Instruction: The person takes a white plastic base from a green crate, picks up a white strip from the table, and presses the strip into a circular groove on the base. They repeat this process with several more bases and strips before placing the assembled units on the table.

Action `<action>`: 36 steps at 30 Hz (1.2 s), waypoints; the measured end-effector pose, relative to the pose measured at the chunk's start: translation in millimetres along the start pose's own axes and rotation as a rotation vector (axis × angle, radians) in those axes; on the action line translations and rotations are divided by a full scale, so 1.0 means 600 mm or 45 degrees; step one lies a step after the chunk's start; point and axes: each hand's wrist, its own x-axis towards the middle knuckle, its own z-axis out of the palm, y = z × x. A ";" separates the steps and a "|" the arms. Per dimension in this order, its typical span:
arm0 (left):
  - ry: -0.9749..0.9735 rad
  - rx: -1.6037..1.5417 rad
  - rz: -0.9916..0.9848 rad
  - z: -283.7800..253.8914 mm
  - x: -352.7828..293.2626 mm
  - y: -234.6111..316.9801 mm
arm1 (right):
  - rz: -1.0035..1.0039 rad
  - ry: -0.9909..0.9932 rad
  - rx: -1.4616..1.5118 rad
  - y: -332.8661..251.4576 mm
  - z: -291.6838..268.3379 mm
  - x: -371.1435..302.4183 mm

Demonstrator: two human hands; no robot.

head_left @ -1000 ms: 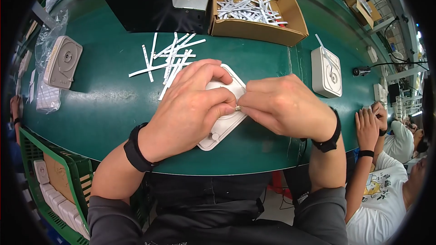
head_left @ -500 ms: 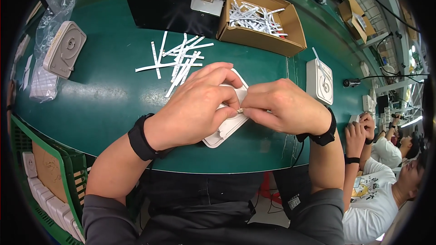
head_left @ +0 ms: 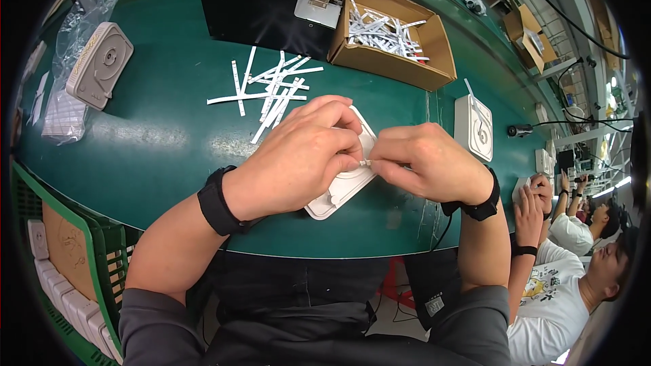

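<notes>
A white rounded-corner device (head_left: 331, 205) with a circular recess and a small arm lies on the bench under both my hands. My left hand (head_left: 288, 152) covers much of its left side, with fingers closed in a pinch over the recess. From the other side my right hand (head_left: 434, 163) pinches too, its fingertips almost meeting the left ones. A tiny whitish piece (head_left: 366, 162) shows between the two sets of fingertips, mostly hidden, and its kind is too small to tell. Both wrists wear black straps.
Loose white printed strips (head_left: 274, 88) lie beyond my left hand. A cardboard box (head_left: 393, 68) of strips stands behind. Similar devices stand left (head_left: 102, 68) and right (head_left: 472, 129). A green crate (head_left: 98, 251) sits lower left. A co-worker's hands (head_left: 532, 207) are at right.
The view has shifted slightly. Both hands keep their pinch over the device, and the right fingertips have edged a little away from the left ones.
</notes>
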 end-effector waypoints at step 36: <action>-0.063 -0.040 -0.005 -0.004 0.000 -0.002 | -0.070 -0.306 -0.084 -0.003 -0.039 0.044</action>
